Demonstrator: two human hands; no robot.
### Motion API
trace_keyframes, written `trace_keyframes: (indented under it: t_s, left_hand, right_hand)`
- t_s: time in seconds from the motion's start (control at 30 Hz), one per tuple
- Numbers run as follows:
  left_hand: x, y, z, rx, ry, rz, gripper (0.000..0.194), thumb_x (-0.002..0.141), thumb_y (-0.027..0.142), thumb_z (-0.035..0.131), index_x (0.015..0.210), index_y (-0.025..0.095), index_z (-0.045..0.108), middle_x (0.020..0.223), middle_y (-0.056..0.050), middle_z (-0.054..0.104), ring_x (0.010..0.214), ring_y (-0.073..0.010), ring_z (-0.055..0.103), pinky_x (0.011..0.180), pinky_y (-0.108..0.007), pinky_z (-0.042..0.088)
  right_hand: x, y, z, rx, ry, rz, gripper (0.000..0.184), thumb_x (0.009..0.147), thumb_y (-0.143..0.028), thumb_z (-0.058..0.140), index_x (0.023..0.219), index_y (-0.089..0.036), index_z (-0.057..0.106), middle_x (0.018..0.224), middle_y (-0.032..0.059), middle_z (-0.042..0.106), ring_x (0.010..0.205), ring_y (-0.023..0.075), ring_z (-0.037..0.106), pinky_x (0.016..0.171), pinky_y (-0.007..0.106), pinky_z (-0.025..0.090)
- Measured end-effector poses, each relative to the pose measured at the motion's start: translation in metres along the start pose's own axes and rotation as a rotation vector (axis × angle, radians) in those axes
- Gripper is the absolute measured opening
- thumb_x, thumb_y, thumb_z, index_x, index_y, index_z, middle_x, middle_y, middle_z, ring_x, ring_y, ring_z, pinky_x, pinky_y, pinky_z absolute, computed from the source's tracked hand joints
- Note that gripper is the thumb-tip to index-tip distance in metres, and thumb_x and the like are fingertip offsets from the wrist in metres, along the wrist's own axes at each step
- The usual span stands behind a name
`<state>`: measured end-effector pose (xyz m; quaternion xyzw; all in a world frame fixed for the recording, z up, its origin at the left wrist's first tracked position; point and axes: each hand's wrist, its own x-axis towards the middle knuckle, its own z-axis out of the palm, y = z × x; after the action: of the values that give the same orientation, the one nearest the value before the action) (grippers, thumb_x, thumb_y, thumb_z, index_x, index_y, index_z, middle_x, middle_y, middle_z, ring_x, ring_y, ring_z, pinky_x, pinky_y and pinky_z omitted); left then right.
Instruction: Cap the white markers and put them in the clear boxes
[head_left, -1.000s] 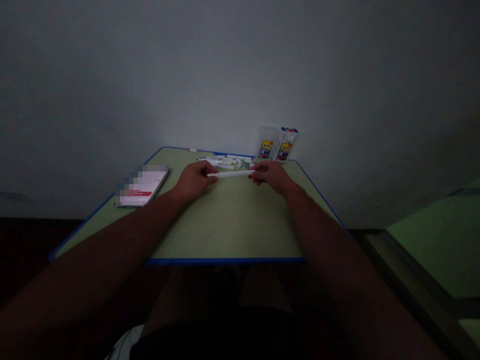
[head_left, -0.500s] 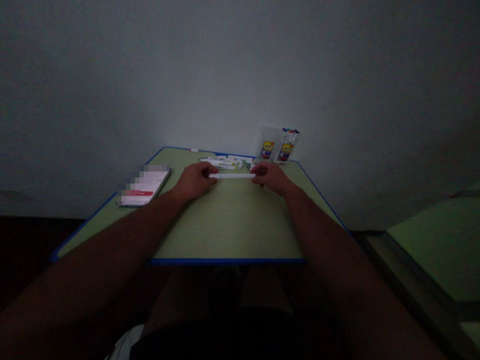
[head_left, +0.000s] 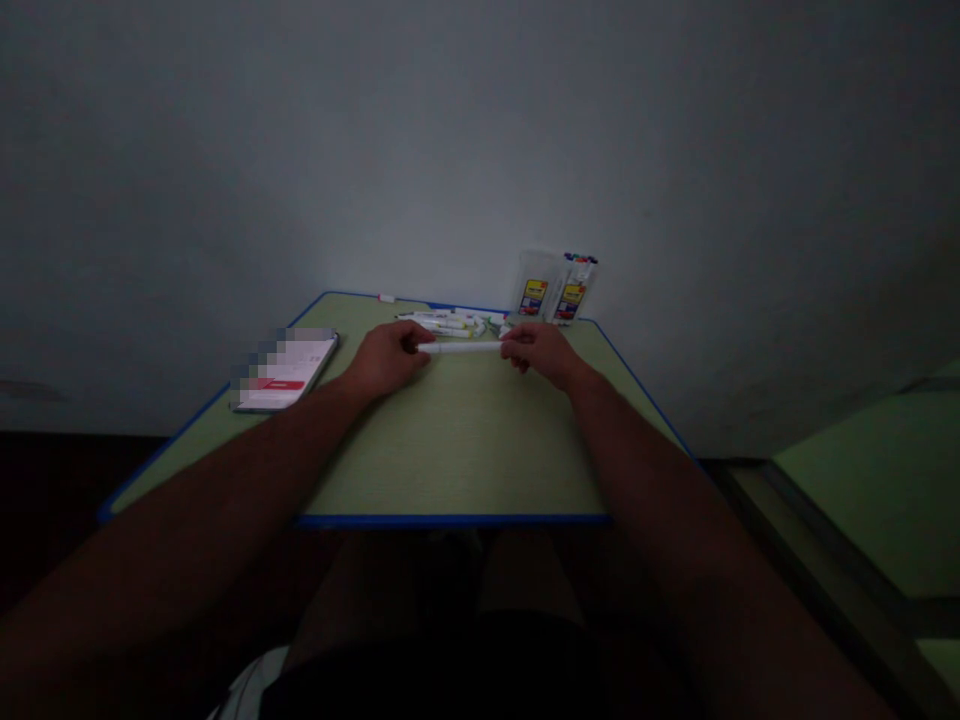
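Between my two hands a white marker (head_left: 469, 347) lies almost level above the table. My left hand (head_left: 390, 357) pinches its left end between thumb and fingers. The right end is pinched by the fingertips of my right hand (head_left: 541, 352). Both tips of the marker are covered by my fingers. Just behind it, several white markers (head_left: 442, 323) lie in a loose pile, partly hidden by my hands.
A lit phone or tablet (head_left: 289, 372), partly blurred out, rests at the table's left. At the back right stand a clear marker case (head_left: 534, 285) and another case (head_left: 574, 288) holding markers. A small cap-like piece (head_left: 386, 298) sits by the back edge. The table (head_left: 457, 450) has blue edging.
The marker has tilted very slightly, between level and a faint slant. Both hands keep their grip in nearly the same place.
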<state>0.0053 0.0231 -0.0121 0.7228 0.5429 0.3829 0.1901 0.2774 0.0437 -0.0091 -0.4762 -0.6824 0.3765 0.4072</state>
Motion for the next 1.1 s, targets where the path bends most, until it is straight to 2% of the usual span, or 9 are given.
trace_keyframes:
  t_s: [0.23, 0.33, 0.43, 0.57, 0.63, 0.73, 0.93, 1.1]
  left_hand:
    - [0.0003, -0.0014, 0.0001, -0.013, 0.022, 0.000, 0.027, 0.067, 0.025, 0.072, 0.093, 0.019, 0.075, 0.074, -0.002, 0.066, 0.069, -0.0182, 0.058, 0.070, -0.033, 0.046]
    - [-0.0002, -0.0004, -0.0002, -0.028, 0.025, -0.001, 0.026, 0.067, 0.025, 0.072, 0.093, 0.019, 0.075, 0.073, -0.003, 0.066, 0.069, -0.0185, 0.058, 0.070, -0.034, 0.045]
    - [-0.0007, 0.0002, -0.0002, -0.038, 0.025, -0.013, 0.024, 0.069, 0.025, 0.071, 0.092, 0.020, 0.075, 0.074, -0.003, 0.067, 0.069, -0.0185, 0.058, 0.070, -0.033, 0.045]
    - [-0.0006, 0.0002, -0.0004, -0.047, 0.018, -0.036, 0.022, 0.071, 0.025, 0.069, 0.092, 0.020, 0.074, 0.075, -0.003, 0.068, 0.070, -0.0185, 0.058, 0.069, -0.033, 0.045]
    - [-0.0003, 0.0001, -0.0006, -0.059, 0.023, -0.038, 0.022, 0.071, 0.025, 0.070, 0.092, 0.019, 0.074, 0.074, -0.003, 0.068, 0.070, -0.0187, 0.058, 0.069, -0.033, 0.044]
    - [0.0002, -0.0004, -0.0007, -0.061, 0.033, -0.033, 0.022, 0.070, 0.023, 0.071, 0.091, 0.019, 0.075, 0.073, -0.004, 0.068, 0.070, -0.0191, 0.058, 0.070, -0.033, 0.043]
    - [0.0006, -0.0030, 0.0000, -0.020, 0.033, 0.001, 0.022, 0.074, 0.026, 0.069, 0.094, 0.021, 0.076, 0.079, -0.003, 0.070, 0.071, -0.0188, 0.059, 0.071, -0.033, 0.045]
    - [-0.0004, -0.0020, -0.0008, -0.036, 0.028, 0.016, 0.022, 0.073, 0.026, 0.071, 0.093, 0.022, 0.078, 0.075, -0.003, 0.068, 0.071, -0.0193, 0.060, 0.073, -0.034, 0.046]
  right_hand:
    - [0.0015, 0.0014, -0.0003, -0.071, 0.031, 0.036, 0.033, 0.087, -0.041, 0.071, 0.067, -0.016, 0.065, 0.060, 0.0028, 0.066, 0.045, 0.0069, 0.051, 0.041, 0.018, 0.043]
    - [0.0029, 0.0033, -0.0011, -0.098, 0.040, 0.049, 0.038, 0.091, -0.045, 0.065, 0.067, -0.015, 0.066, 0.059, 0.0033, 0.065, 0.043, 0.0068, 0.050, 0.040, 0.018, 0.042]
    - [0.0030, 0.0037, -0.0018, -0.102, 0.048, 0.052, 0.038, 0.092, -0.041, 0.063, 0.065, -0.015, 0.067, 0.057, 0.0035, 0.064, 0.042, 0.0067, 0.050, 0.040, 0.019, 0.041]
    - [0.0011, 0.0022, -0.0023, 0.010, 0.012, 0.018, 0.011, 0.077, -0.025, 0.074, 0.081, -0.015, 0.072, 0.061, 0.0006, 0.066, 0.045, 0.0075, 0.052, 0.042, 0.019, 0.043]
    - [0.0003, 0.0019, -0.0024, 0.058, -0.005, 0.018, 0.019, 0.069, -0.017, 0.075, 0.088, -0.015, 0.073, 0.059, -0.0014, 0.065, 0.046, 0.0082, 0.052, 0.042, 0.020, 0.042]
    - [0.0001, 0.0019, -0.0024, 0.074, -0.010, 0.021, 0.024, 0.065, -0.013, 0.074, 0.088, -0.015, 0.071, 0.058, -0.0023, 0.064, 0.046, 0.0087, 0.053, 0.042, 0.020, 0.042]
    - [-0.0002, 0.0007, -0.0022, 0.072, 0.008, 0.018, 0.021, 0.065, -0.015, 0.073, 0.086, -0.015, 0.069, 0.058, -0.0016, 0.064, 0.046, 0.0094, 0.053, 0.042, 0.021, 0.043]
    - [-0.0015, -0.0020, -0.0034, 0.069, 0.036, 0.022, 0.019, 0.066, -0.015, 0.073, 0.084, -0.015, 0.069, 0.058, -0.0020, 0.063, 0.047, 0.0089, 0.054, 0.042, 0.020, 0.044]
